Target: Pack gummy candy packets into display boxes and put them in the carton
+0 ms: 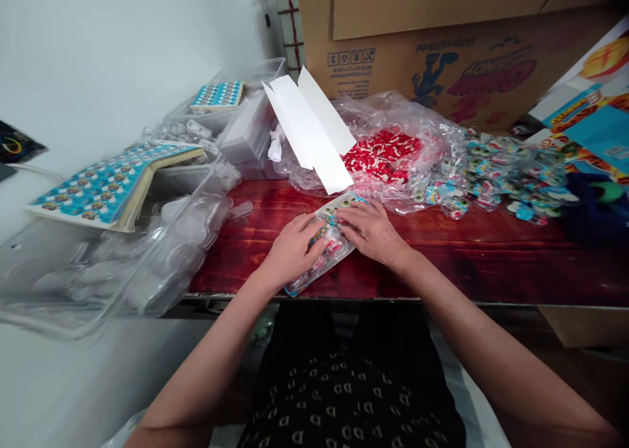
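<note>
Monitoring from the head view, I locate the printed sheet (pixel 340 204) near the front edge of the red table (pixel 236 245), lying at a slant under both hands. Small clear cases (pixel 334 244) showing red and white rest on it. Left hand (pixel 295 248): fingers bent over the cases. Right hand (pixel 372 233): fingers spread across the sheet's far end. I cannot tell whether either grips a piece. Progress, as I judge it: partial. Apparently complete: the heap of colourful pieces (pixel 496 166) at right. Apparently outstanding: loose red pieces (pixel 383 154) in the clear bag (pixel 383 107), plus clear plastic parts (pixel 189 222) and printed sheets (pixel 98 189) at the left bin (pixel 44 245).
</note>
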`<state>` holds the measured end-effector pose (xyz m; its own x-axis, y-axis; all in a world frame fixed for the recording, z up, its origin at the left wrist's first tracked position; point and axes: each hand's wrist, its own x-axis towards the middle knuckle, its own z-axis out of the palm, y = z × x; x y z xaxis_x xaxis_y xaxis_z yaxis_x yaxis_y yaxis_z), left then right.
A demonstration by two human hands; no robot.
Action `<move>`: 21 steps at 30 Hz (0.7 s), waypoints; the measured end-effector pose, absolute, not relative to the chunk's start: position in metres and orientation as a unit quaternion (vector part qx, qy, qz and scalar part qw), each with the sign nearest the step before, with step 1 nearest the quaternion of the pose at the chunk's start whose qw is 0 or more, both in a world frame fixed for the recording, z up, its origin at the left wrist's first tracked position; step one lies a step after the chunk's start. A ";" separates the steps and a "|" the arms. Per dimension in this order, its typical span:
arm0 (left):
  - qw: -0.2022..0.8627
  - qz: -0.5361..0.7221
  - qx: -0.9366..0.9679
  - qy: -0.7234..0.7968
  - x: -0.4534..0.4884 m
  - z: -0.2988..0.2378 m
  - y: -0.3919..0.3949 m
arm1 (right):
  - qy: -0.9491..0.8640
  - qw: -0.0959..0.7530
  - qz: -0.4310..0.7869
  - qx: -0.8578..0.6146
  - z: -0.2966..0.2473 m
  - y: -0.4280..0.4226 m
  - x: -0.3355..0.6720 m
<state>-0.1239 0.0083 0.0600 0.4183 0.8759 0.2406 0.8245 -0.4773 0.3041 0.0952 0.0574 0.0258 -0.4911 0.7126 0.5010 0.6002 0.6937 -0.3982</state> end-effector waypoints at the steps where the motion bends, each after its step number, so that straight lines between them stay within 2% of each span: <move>1: 0.069 0.190 0.842 0.500 -0.123 0.059 0.008 | -0.861 0.325 0.088 -0.382 0.026 0.057 0.096; 11: 0.038 0.177 0.864 0.470 -0.117 0.063 -0.004 | -0.881 0.319 0.062 -0.343 0.030 0.047 0.108; 16: 0.037 0.151 0.862 0.483 -0.116 0.064 -0.004 | -0.891 0.291 0.037 -0.347 0.037 0.045 0.104; 21: 0.038 0.155 0.863 0.480 -0.117 0.069 -0.004 | -0.881 0.299 0.073 -0.359 0.038 0.046 0.103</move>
